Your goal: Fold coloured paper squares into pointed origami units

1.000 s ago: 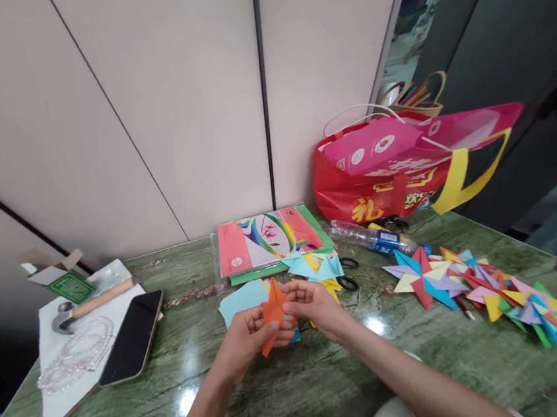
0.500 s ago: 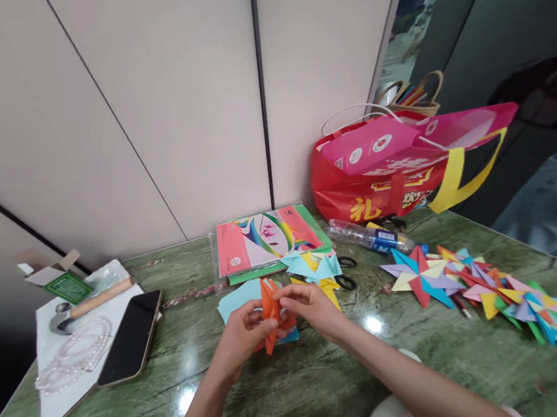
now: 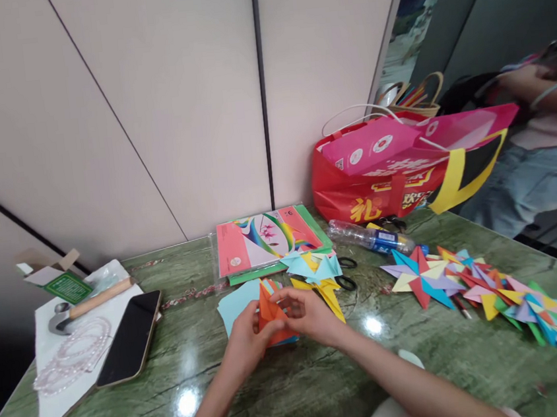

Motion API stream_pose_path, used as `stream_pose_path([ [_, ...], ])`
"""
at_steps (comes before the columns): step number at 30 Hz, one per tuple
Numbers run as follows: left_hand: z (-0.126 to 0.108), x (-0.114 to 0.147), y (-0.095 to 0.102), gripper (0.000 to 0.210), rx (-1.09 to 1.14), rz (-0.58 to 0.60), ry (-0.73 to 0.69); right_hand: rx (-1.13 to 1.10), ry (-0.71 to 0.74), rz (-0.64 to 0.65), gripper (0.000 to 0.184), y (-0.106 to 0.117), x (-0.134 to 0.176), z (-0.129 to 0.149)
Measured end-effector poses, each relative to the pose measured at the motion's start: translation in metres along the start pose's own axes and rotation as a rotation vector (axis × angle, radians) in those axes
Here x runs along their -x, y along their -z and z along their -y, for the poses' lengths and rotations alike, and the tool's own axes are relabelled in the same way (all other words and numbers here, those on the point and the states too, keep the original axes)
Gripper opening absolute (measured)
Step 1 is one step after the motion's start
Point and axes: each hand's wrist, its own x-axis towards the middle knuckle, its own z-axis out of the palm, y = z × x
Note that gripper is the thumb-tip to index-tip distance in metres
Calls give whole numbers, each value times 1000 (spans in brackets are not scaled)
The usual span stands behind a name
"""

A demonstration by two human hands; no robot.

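Note:
An orange folded paper piece (image 3: 269, 310) is held between my two hands, above a stack of coloured paper (image 3: 236, 302). My left hand (image 3: 246, 334) grips its left side, thumb in front. At its upper right edge, my right hand (image 3: 312, 314) pinches the paper with curled fingers. Just beyond my right hand lie yellow folded pieces (image 3: 330, 294) and light blue folded pieces (image 3: 314, 268). Black scissor handles (image 3: 347, 282) show beside them. Finished multicoloured paper stars (image 3: 421, 276) lie further right.
Behind the stack is a packet of craft paper (image 3: 262, 240). A plastic bottle (image 3: 371, 237) and a red gift bag (image 3: 351, 191) stand at the back right. On the left are a phone (image 3: 130, 340), a hammer (image 3: 96, 300) and a beaded strand (image 3: 70, 356). Another person (image 3: 539, 134) is at far right.
The orange paper has gone from a narrow, edge-on shape to a wider triangular one facing me. Both hands have shifted slightly with it. Another person has come into view at right.

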Motion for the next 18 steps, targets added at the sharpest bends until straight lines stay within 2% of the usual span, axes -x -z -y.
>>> stream_pose_path([
  [4, -6, 0, 2, 34, 72, -26, 80, 157, 97, 1, 33, -3, 3, 4],
  [9, -4, 1, 3, 37, 175, 23, 104, 338, 197, -44, 32, -3, 4, 8],
  [18, -7, 2, 4, 42, 163, -20, 102, 205, 128, -145, 17, -5, 2, 0],
])
